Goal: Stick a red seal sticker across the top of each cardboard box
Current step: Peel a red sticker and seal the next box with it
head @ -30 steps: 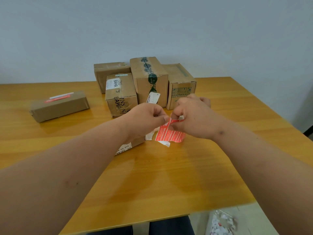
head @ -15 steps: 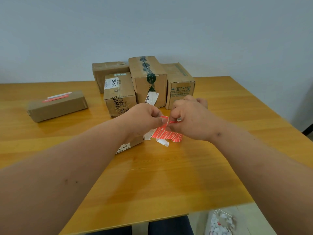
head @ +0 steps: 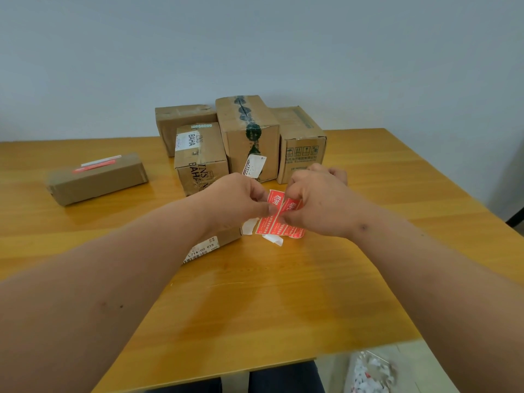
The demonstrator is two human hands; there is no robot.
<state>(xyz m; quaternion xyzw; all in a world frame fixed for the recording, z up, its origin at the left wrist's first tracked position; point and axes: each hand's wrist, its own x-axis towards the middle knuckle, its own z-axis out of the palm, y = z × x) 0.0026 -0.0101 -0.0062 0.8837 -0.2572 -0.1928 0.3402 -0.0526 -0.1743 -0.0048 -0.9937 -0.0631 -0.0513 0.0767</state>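
Observation:
Both hands meet over the middle of the table. My left hand [head: 241, 198] pinches the left side of a sheet of red seal stickers [head: 274, 219]. My right hand [head: 317, 201] pinches one red sticker [head: 292, 205] that is partly lifted off the sheet. A low cardboard box [head: 208, 246] with a barcode label lies under my left wrist, mostly hidden. A flat box [head: 96, 180] at the left carries a red sticker on its top. Several taller boxes [head: 249, 131] stand in a group at the back.
White backing strips [head: 273, 239] lie on the wooden table [head: 255, 293] below the sheet. A clear bag of paper scraps [head: 368, 373] sits on the floor at the lower right. A plain wall rises behind the table.
The sticker sheet has risen and opened out between my hands, and my right hand has peeled one sticker further off it. Both hands stay at the same spot.

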